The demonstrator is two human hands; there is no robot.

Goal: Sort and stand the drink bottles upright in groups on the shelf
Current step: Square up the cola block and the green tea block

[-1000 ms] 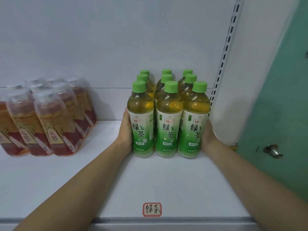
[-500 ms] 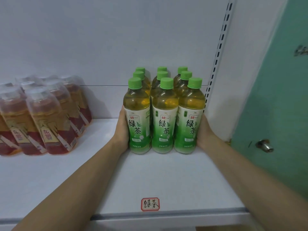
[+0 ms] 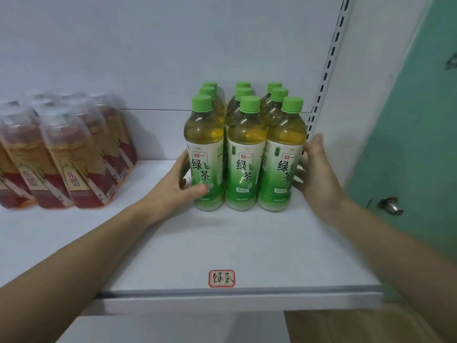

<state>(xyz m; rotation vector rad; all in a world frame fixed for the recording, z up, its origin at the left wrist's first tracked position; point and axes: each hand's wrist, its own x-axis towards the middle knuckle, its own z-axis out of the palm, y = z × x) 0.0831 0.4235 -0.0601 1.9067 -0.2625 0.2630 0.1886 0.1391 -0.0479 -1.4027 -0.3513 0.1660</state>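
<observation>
Several green-capped green tea bottles [image 3: 243, 154] stand upright in three rows on the right part of the white shelf [image 3: 222, 243]. My left hand [image 3: 173, 189] is at the group's left side, its thumb lying across the front label of the front-left bottle [image 3: 205, 134] and its fingers on that bottle's side. My right hand [image 3: 319, 174] rests with relaxed fingers against the side of the front-right bottle [image 3: 284, 149].
A shrink-wrapped pack of reddish tea bottles [image 3: 66, 154] stands at the left. A red-bordered handwritten label [image 3: 221, 278] is stuck near the shelf's front edge. A slotted upright [image 3: 329, 58] runs up behind the bottles. A green door [image 3: 420, 120] with a metal handle [image 3: 390, 205] is at the right.
My left thumb has come round onto the front of the front-left bottle. My right hand has drawn back a little, showing more of its back. The bottle group stays where it stood.
</observation>
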